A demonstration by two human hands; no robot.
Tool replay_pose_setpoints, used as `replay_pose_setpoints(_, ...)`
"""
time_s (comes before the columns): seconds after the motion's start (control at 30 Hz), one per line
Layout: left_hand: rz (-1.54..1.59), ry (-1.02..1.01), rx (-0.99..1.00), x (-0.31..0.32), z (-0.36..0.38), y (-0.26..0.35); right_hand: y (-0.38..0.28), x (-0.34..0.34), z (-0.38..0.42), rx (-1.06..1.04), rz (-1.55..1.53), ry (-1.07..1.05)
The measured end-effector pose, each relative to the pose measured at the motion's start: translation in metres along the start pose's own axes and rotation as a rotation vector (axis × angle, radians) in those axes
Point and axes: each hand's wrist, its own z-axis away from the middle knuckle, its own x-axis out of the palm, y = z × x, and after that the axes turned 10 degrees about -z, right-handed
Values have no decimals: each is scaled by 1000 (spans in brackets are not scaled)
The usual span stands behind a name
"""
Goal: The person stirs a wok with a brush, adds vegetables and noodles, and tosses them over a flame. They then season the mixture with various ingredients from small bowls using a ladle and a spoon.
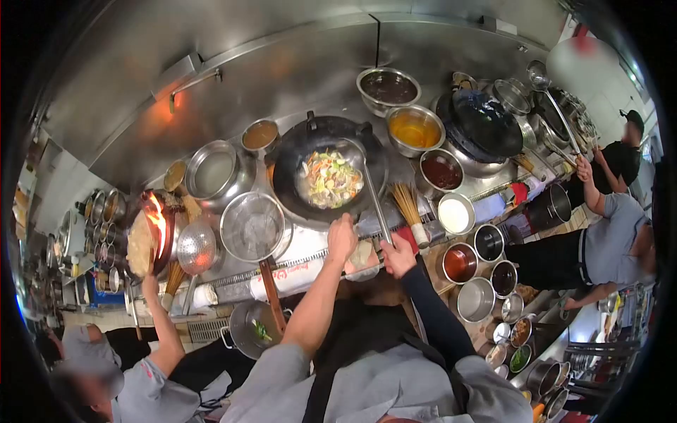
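Observation:
A black wok (289, 162) stands on the stove in front of me, with chopped mixed vegetables (330, 179) in it. My left hand (343, 240) is closed at the wok's near rim; a pale cloth (362, 259) lies beside it, and what the fingers grip is partly hidden. My right hand (399, 255) is wrapped round the handle of a metal ladle (374, 197), whose bowl rests in the wok at the vegetables' upper right edge. A bamboo brush (407, 206) lies right of the ladle.
A wire strainer (252, 225) and a perforated ladle (197, 248) lie to the left. Bowls of sauce, one with yellow liquid (416, 130), stand right. Flames (156, 222) rise at a co-worker's wok on the left. Another person (613, 233) holds a ladle at right.

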Motion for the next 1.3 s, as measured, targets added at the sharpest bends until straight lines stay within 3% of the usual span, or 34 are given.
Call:
replay_pose_setpoints(0.03,19,37,11,0,-11,2,-14,-1,10,218,-203,3)
replay_pose_setpoints(0.1,54,54,3,7,3,-1,-11,-6,35,52,39,51)
replay_pose_setpoints(0.23,27,8,-34,3,1,6,-22,-40,89,189,-311,3)
replay_pose_setpoints(0.4,-14,-47,-44,19,-6,-2,-7,-83,157,159,-266,179)
replay_pose_setpoints(0.5,38,66,-18,35,1,-16,-4,-109,197,191,-352,299)
replay_pose_setpoints(0.6,7,31,-37,33,-1,-11,-9,-130,232,131,-344,418)
replay_pose_setpoints(0.8,-173,15,137,19,38,26,-7,-178,262,54,-221,649)
replay_pose_setpoints(1.0,-267,-5,139,37,56,24,-5,-221,269,54,-130,764)
replay_pose_setpoints(1.3,-293,-20,152,40,55,18,6,-261,275,90,-426,627)
